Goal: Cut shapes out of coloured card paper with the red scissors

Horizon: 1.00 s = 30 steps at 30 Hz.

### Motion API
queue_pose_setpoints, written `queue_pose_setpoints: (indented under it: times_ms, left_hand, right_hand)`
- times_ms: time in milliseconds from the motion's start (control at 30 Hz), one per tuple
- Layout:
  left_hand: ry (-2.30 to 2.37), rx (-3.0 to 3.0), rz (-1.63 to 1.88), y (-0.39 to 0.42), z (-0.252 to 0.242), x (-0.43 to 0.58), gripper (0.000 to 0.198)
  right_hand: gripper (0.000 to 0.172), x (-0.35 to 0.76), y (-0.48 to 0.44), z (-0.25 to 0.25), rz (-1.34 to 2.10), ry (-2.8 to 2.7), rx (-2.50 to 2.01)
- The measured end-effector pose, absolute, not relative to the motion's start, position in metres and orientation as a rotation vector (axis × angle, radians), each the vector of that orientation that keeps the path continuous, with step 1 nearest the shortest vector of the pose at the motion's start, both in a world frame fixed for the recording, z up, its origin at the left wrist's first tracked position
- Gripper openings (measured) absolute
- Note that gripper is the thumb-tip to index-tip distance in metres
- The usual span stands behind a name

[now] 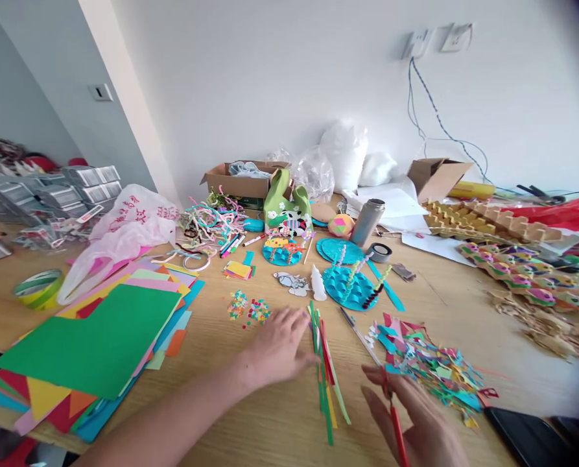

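Observation:
My left hand is open, palm down over the table, fingers stretched forward. Its thumb reaches the edge of a bundle of narrow paper strips in green, red, yellow and pale green. To the right of the strips, my right hand is closed around what looks like a pair of red-handled scissors; their blades are hard to make out. A slim pen-like tool lies just beyond its fingertips. Paper scraps are heaped beside this hand, and small confetti dots lie beyond my left wrist.
Coloured paper sheets are stacked at left, near a tape roll. Ahead are a white glue bottle, blue discs with pipe cleaners, a metal flask and a green felt bag. A black phone lies at right.

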<state>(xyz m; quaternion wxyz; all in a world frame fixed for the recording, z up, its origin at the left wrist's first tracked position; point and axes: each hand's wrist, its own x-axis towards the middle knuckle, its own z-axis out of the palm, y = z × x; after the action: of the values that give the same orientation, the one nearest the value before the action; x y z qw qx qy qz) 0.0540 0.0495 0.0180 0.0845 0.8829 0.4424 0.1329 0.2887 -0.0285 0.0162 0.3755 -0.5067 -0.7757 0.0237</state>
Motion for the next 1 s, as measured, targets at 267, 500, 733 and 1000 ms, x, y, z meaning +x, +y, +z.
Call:
queue_pose_setpoints:
  times_ms: [267, 500, 733, 1000]
  left_hand:
    - [1.621, 2.548, 0.322, 0.158, 0.022, 0.049, 0.061]
    - [1.669, 2.497, 0.224, 0.175, 0.017, 0.06, 0.05]
    - [1.757, 2.349, 0.157, 0.191, 0.017, 0.062, 0.052]
    - [1.742, 2.221, 0.082, 0.193, 0.024, 0.063, 0.029]
  right_hand:
    - [0.008, 0.269, 0.034, 0.045, 0.051, -1.797, -1.128]
    - [0.009, 0.285, 0.035, 0.021, -0.15, -1.899, -0.974]
    - [0.007, 0.282, 0.038, 0.025, -0.203, -1.899, -0.942]
    - [0.004, 0.285, 0.039, 0.02, -0.131, -1.914, -0.997]
